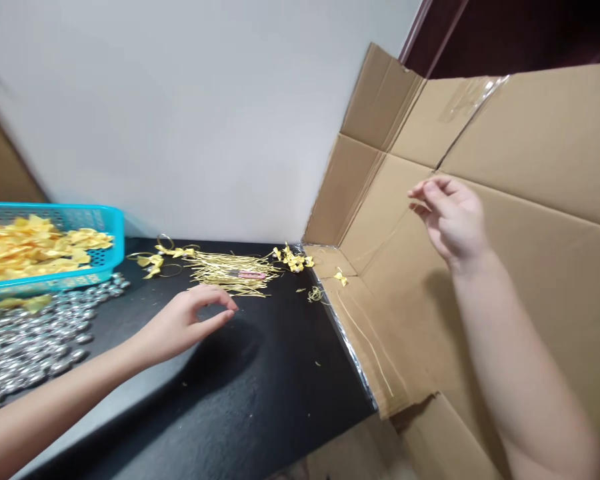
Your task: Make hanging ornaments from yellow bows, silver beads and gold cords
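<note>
My left hand hovers low over the black table, its fingers curled loosely apart with nothing in them, just in front of a heap of thin gold wire ties. My right hand is raised inside the open cardboard box, fingers bent and lightly apart; I see nothing held in it. A small yellow ribbon bow lies on the box's flap, and a few more bows lie by the table's right edge.
A turquoise basket full of yellow ribbon pieces stands at the left. Many silver foil-wrapped pieces spread in front of it. Loose bows with gold loops lie near the white wall. The table's right edge meets the box.
</note>
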Action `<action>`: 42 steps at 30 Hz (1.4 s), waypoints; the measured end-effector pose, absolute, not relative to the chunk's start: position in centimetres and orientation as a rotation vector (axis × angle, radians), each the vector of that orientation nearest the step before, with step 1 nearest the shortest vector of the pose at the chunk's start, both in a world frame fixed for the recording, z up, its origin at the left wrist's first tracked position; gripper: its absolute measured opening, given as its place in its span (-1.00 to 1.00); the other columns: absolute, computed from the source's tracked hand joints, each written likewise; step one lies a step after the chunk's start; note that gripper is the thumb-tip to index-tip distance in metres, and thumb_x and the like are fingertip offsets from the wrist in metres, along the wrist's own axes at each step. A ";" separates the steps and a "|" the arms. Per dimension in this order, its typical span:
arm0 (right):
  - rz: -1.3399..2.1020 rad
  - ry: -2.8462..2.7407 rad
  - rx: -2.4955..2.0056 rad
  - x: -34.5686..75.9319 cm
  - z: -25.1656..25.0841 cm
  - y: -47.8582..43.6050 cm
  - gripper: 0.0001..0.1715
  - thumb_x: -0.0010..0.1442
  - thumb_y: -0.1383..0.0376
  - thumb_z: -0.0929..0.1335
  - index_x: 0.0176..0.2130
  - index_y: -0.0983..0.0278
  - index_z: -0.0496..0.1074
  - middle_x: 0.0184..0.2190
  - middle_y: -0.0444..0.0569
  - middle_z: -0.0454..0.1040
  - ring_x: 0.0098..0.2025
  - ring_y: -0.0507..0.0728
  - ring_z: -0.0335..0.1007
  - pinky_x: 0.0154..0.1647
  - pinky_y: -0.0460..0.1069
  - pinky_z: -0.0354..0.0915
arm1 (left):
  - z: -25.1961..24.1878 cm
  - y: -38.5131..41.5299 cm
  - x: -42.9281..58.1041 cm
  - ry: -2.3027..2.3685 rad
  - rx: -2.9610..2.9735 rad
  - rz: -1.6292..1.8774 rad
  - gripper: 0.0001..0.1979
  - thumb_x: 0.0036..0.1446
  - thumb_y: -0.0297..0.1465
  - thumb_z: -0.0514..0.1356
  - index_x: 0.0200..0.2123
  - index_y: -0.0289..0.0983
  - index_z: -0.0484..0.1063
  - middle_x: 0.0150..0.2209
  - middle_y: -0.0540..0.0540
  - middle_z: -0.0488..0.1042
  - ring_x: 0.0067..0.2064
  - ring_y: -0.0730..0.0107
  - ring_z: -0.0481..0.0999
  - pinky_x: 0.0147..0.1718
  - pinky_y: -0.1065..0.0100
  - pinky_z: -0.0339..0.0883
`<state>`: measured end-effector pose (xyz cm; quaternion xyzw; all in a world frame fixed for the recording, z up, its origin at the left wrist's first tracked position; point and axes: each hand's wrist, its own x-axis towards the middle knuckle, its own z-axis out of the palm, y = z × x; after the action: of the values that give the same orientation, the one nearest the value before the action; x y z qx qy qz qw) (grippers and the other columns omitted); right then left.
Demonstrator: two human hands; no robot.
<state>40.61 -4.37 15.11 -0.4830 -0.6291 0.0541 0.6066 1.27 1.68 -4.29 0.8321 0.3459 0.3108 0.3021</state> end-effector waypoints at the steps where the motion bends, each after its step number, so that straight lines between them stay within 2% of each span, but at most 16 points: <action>1: 0.230 -1.411 -1.033 39.6 15.8 -4.7 -0.87 0.19 0.22 0.40 -0.33 0.20 0.38 -0.33 -0.15 0.46 -0.23 0.00 0.45 -0.17 -0.07 0.35 | -4.4 1.3 0.1 0.944 2.198 0.838 -0.78 0.05 -0.15 0.23 -0.41 -0.14 0.57 -0.30 -0.09 0.59 -0.22 0.14 0.53 -0.16 0.29 0.37; 5: 0.500 -1.399 -0.913 34.2 15.7 -5.2 -0.83 0.10 0.23 0.47 -0.36 0.19 0.40 -0.40 -0.18 0.44 -0.31 -0.02 0.43 -0.19 -0.08 0.37 | -4.9 -0.8 -3.6 1.034 2.161 0.857 -0.79 0.08 -0.15 0.23 -0.39 -0.14 0.56 -0.28 -0.08 0.59 -0.19 0.15 0.54 -0.14 0.28 0.37; 8: 0.690 -1.443 -0.936 28.8 11.6 -4.9 -0.81 0.08 0.19 0.47 -0.39 0.20 0.42 -0.44 -0.16 0.45 -0.36 0.01 0.40 -0.24 -0.05 0.37 | -5.3 -2.8 -4.3 1.079 2.079 0.817 -0.76 0.09 -0.13 0.23 -0.32 -0.14 0.57 -0.21 -0.10 0.59 -0.15 0.14 0.54 -0.11 0.26 0.38; 12: 0.894 -1.534 -1.085 21.2 3.3 -4.3 -0.86 0.08 0.23 0.45 -0.43 0.23 0.45 -0.36 -0.10 0.44 -0.23 0.09 0.38 -0.10 0.05 0.32 | -6.3 -4.3 -1.9 0.973 1.871 0.808 -0.57 0.12 -0.10 0.22 0.03 -0.10 0.49 0.10 -0.12 0.48 0.11 0.08 0.44 0.09 0.20 0.31; 14: 0.952 -1.504 -1.093 18.4 -0.5 -3.9 -0.83 0.01 0.27 0.48 -0.51 0.24 0.45 -0.24 -0.06 0.45 -0.06 0.14 0.35 -0.04 0.06 0.28 | -7.1 -4.4 -0.1 0.903 1.670 0.836 -0.49 0.13 -0.03 0.18 0.09 -0.12 0.44 0.15 -0.13 0.45 0.19 0.06 0.37 0.16 0.16 0.25; 15: 0.967 -1.488 -1.106 17.5 -2.1 -3.7 -0.82 -0.01 0.27 0.49 -0.52 0.25 0.45 -0.24 -0.04 0.44 -0.06 0.16 0.35 -0.04 0.06 0.29 | -7.6 -4.3 0.7 0.879 1.554 0.855 -0.45 0.13 0.00 0.16 0.10 -0.15 0.44 0.14 -0.15 0.45 0.19 0.04 0.37 0.17 0.15 0.24; 17: 0.985 -1.419 -1.139 16.6 -4.7 -3.4 -0.81 -0.01 0.22 0.48 -0.52 0.25 0.46 -0.22 -0.02 0.43 -0.07 0.16 0.36 -0.10 0.05 0.31 | -8.3 -3.9 1.9 0.834 1.356 0.898 -0.43 0.13 0.03 0.15 0.06 -0.21 0.46 0.06 -0.18 0.51 0.13 0.04 0.42 0.16 0.14 0.24; 19: 1.036 -1.349 -1.166 16.3 -6.5 -3.5 -0.71 0.01 0.10 0.47 -0.50 0.26 0.47 -0.19 -0.02 0.43 -0.26 0.10 0.40 -0.28 0.02 0.35 | -8.9 -3.7 2.6 0.785 1.256 0.897 -0.49 0.13 0.00 0.18 -0.04 -0.25 0.51 -0.09 -0.18 0.56 0.01 0.09 0.49 0.09 0.20 0.30; 21: 1.089 -1.297 -1.180 16.4 -7.6 -3.8 -0.61 0.00 -0.02 0.45 -0.50 0.26 0.47 -0.19 -0.01 0.45 -0.42 0.05 0.38 -0.41 0.02 0.36 | -9.5 -3.5 2.8 0.747 1.217 0.871 -0.61 0.10 -0.04 0.24 -0.23 -0.26 0.54 -0.29 -0.12 0.54 -0.18 0.20 0.49 -0.07 0.29 0.37; 23: 1.101 -1.263 -1.191 17.0 -8.2 -4.2 -0.59 -0.04 -0.03 0.47 -0.51 0.27 0.48 -0.23 -0.02 0.49 -0.40 0.06 0.41 -0.35 0.03 0.40 | -10.0 -3.4 2.8 0.713 1.176 0.845 -0.64 0.07 -0.06 0.28 -0.42 -0.26 0.51 -0.45 -0.06 0.46 -0.32 0.29 0.43 -0.24 0.36 0.37; 25: 1.047 -1.223 -1.227 18.7 -8.4 -4.4 -0.68 -0.07 0.06 0.51 -0.47 0.26 0.52 -0.26 -0.04 0.52 -0.28 0.11 0.46 -0.19 0.04 0.41 | -10.6 -3.3 2.8 0.690 1.128 0.836 -0.61 0.05 -0.05 0.28 -0.53 -0.27 0.45 -0.52 -0.03 0.39 -0.40 0.33 0.36 -0.34 0.38 0.33; 27: 0.921 -1.138 -1.320 22.1 -8.2 -4.2 -0.73 -0.03 0.14 0.52 -0.33 0.24 0.55 -0.22 -0.06 0.53 -0.18 0.12 0.46 -0.06 0.05 0.39 | -11.1 -3.2 2.7 0.703 1.075 0.838 -0.58 0.03 -0.03 0.28 -0.58 -0.26 0.43 -0.54 -0.03 0.38 -0.43 0.34 0.33 -0.38 0.39 0.31; 29: 0.712 -0.964 -1.474 27.0 -7.9 -3.7 -0.70 0.16 0.17 0.43 -0.13 0.26 0.49 -0.12 -0.02 0.49 -0.07 0.13 0.43 0.04 0.09 0.35 | -11.4 -3.0 2.6 0.742 1.012 0.841 -0.58 -0.03 -0.01 0.31 -0.60 -0.25 0.43 -0.56 -0.02 0.37 -0.45 0.35 0.30 -0.42 0.40 0.29; 32: 0.515 -0.743 -1.694 34.7 -7.9 -2.5 -0.63 0.30 0.19 0.34 0.04 0.30 0.38 0.04 0.06 0.40 0.01 0.19 0.40 0.01 0.18 0.38 | -11.6 -2.9 2.5 0.777 0.944 0.832 -0.59 -0.12 -0.01 0.36 -0.60 -0.25 0.45 -0.57 -0.01 0.38 -0.45 0.36 0.28 -0.44 0.41 0.28; 36: 0.489 -0.634 -1.870 40.4 -9.2 -0.5 -0.66 0.32 0.19 0.33 0.05 0.27 0.39 0.06 0.06 0.40 -0.02 0.17 0.42 -0.03 0.14 0.42 | -11.5 -2.8 2.5 0.786 0.928 0.829 -0.60 -0.15 -0.04 0.38 -0.61 -0.26 0.46 -0.56 -0.01 0.39 -0.45 0.37 0.28 -0.44 0.42 0.29; 42: 0.553 -0.599 -1.939 41.9 -10.5 1.7 -0.63 0.31 0.19 0.34 0.05 0.29 0.38 0.05 0.05 0.41 -0.02 0.19 0.42 -0.04 0.15 0.42 | -11.3 -2.9 2.4 0.800 0.889 0.857 -0.61 -0.19 -0.07 0.41 -0.61 -0.27 0.45 -0.57 -0.01 0.39 -0.45 0.38 0.30 -0.44 0.42 0.29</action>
<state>41.93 1.72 -10.50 -0.8005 -0.2471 0.2284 0.4959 2.43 -2.91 -11.26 0.4056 0.3647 0.3907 0.7415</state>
